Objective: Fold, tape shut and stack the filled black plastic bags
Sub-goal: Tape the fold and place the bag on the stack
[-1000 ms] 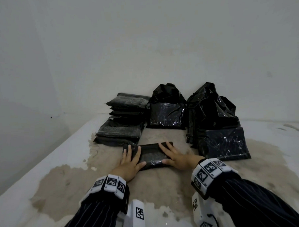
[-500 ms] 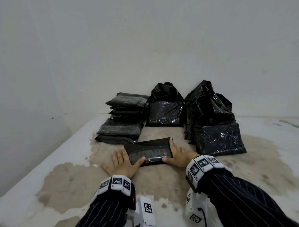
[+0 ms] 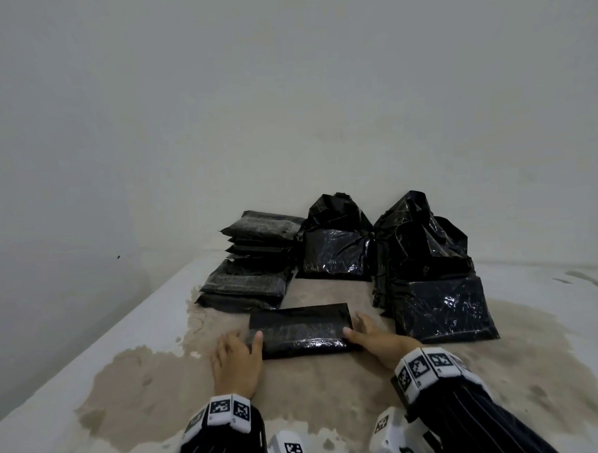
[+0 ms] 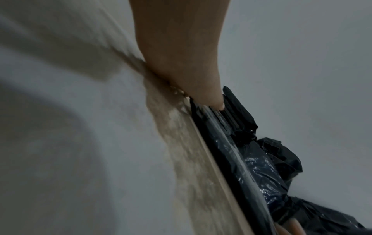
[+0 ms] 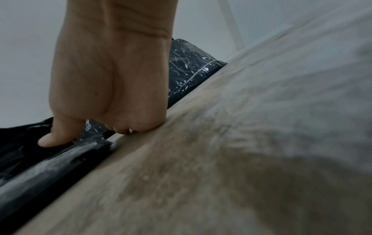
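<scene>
Head view | folded bag (image 3: 300, 330) flat on stained table (image 3: 332, 396), before taped stack (image 3: 248, 283) | left hand (image 3: 235, 362), right hand (image 3: 378, 339) pinch its ends, thumbs on top | risk: slick plastic slips, fold springs open

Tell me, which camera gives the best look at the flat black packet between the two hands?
The head view: the whole folded packet lies flat on the table, a hand at each end. The left wrist view shows only its near edge under a thumb; the right wrist view shows just one blurred end.
</scene>
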